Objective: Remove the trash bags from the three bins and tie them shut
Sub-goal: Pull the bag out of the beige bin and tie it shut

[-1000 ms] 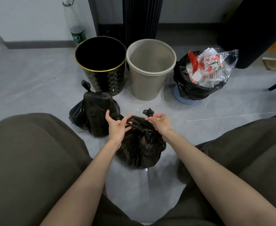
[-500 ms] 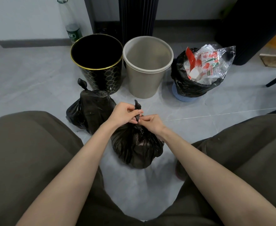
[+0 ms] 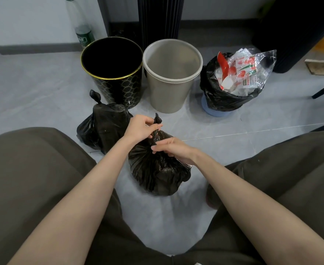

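On the grey tiled floor (image 3: 42, 96), at the left, a knotted black plastic bag (image 3: 103, 131) sits just in front of the gold-rimmed black bin (image 3: 119, 87), which has no liner. Right of it the left hand (image 3: 140, 129) pinches the twisted neck (image 3: 157, 121) of the second black trash bag (image 3: 157, 173), fingers clenched round it. The neck runs roughly upright, its tail poking above the knuckles. The right hand (image 3: 173, 151) lies lower and to the right, fingers curled into the gathered plastic at the neck's base. The knot looks half made: the tail, nearer the left hand, probably has to come down towards the right fingers. Behind stands the bare beige plastic bin (image 3: 168, 94). At far right is the blue bin (image 3: 214, 110), its black liner (image 3: 214, 92) not yet pulled out.
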Demonstrator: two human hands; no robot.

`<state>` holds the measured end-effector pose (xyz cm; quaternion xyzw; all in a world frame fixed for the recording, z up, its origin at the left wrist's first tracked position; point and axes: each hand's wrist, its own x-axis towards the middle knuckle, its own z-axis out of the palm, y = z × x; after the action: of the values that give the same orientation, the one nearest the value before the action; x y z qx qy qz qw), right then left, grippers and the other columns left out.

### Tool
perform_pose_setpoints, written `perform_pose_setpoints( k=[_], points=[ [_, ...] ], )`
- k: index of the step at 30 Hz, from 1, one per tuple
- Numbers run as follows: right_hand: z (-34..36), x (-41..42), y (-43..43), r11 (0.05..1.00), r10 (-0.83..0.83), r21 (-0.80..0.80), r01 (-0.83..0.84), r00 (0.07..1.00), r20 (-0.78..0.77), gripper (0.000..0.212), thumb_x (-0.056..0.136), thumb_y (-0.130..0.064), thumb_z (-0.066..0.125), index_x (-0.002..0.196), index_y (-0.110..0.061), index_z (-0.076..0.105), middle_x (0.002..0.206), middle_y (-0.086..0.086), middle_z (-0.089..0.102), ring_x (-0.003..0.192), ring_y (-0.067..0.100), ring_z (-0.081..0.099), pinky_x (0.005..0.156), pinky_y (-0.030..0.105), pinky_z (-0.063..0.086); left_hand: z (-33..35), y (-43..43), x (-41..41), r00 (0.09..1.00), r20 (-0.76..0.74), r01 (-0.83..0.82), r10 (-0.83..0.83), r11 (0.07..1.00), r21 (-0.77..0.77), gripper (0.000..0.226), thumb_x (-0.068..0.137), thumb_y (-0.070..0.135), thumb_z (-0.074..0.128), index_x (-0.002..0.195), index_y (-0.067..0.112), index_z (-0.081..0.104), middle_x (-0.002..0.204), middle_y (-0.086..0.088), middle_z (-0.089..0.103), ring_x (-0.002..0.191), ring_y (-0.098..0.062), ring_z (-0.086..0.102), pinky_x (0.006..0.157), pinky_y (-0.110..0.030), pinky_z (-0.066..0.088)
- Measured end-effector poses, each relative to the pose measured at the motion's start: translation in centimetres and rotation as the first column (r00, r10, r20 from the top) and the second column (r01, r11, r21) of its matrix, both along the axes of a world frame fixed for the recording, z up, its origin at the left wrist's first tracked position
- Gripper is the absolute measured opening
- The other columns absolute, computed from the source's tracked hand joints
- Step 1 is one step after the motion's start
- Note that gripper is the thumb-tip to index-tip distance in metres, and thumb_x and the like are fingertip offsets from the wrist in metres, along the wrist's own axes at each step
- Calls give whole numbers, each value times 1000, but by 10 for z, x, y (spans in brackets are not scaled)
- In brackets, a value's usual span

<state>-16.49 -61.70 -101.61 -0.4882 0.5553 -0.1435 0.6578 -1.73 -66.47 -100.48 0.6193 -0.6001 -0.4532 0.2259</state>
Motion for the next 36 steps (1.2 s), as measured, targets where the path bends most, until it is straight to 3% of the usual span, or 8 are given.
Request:
perform_pose_setpoints(
  k=[3, 6, 9, 14, 23, 27, 31, 36],
  points=[
    [4, -1, 0, 993, -114, -11, 114, 993, -23, 23, 88, -33, 65, 69, -20, 68, 72, -14, 66, 48, -10, 52, 46, 3, 35, 0, 2, 2, 998, 57, -19, 22, 999, -40, 19, 86, 31, 66, 90, 15, 75, 80, 1, 71, 77, -12, 65, 86, -35, 54],
    [7, -4, -2, 970, -242, 28, 242, 970, 6, 24, 92, -32, 59, 74, -19, 67, 76, -5, 65, 40, -8, 50, 41, 7, 35, 2, 6, 8, 998, 67, 1, -9, 994, 110, 39, 83, 39, 67, 116, 17, 64, 92, -4, 70, 83, -20, 69, 86, -37, 55],
    [8, -6, -6, 968, -250, 21, 250, 968, -17, 23, 94, -33, 56, 76, -24, 68, 77, -5, 66, 38, -6, 46, 48, 15, 29, 6, 19, 9, 994, 52, 84, -98, 972, 221, 37, 76, 26, 78, 109, 14, 65, 87, -8, 70, 71, -19, 68, 73, -29, 59],
    [10, -7, -7, 969, -244, 27, 245, 969, -48, 18, 93, -32, 57, 82, -23, 68, 81, -3, 70, 41, -5, 48, 50, 18, 30, -1, 32, 10, 992, 129, 16, -17, 1000, 6, 11, 74, 19, 79, 83, 14, 75, 63, 1, 68, 50, -10, 63, 62, -24, 56],
    [8, -10, -9, 981, -193, -20, 192, 975, -110, 20, 93, -31, 55, 97, -21, 71, 95, 3, 74, 39, -6, 45, 54, 21, 27, 10, 34, 2, 979, 189, 82, -71, 995, -51, 20, 77, 26, 76, 97, 23, 75, 75, 8, 72, 57, -18, 67, 72, -33, 58],
    [6, -10, -11, 975, -220, -8, 220, 970, -105, 19, 90, -29, 57, 95, -19, 72, 93, 5, 75, 38, -3, 42, 54, 23, 27, 11, 36, 2, 965, 260, 73, -43, 992, -105, 7, 80, 25, 73, 86, 26, 77, 62, 9, 65, 55, -16, 63, 72, -30, 55],
    [1, -7, -13, 947, -314, 34, 319, 944, -97, 23, 84, -26, 58, 96, -11, 71, 90, 9, 75, 49, 7, 38, 51, 23, 26, 12, 39, -3, 937, 338, 136, -93, 985, -104, 12, 86, 24, 64, 89, 26, 75, 77, 5, 71, 77, -18, 64, 78, -30, 51],
    [-4, -16, -20, 927, -323, 218, 304, 945, 57, 17, 94, -22, 52, 104, -12, 61, 79, 3, 75, 55, 7, 58, 53, 17, 33, 19, 34, -3, 947, 307, 123, -93, 989, -81, 13, 86, 19, 64, 93, 19, 76, 84, 0, 72, 84, -16, 64, 82, -26, 48]
  ],
)
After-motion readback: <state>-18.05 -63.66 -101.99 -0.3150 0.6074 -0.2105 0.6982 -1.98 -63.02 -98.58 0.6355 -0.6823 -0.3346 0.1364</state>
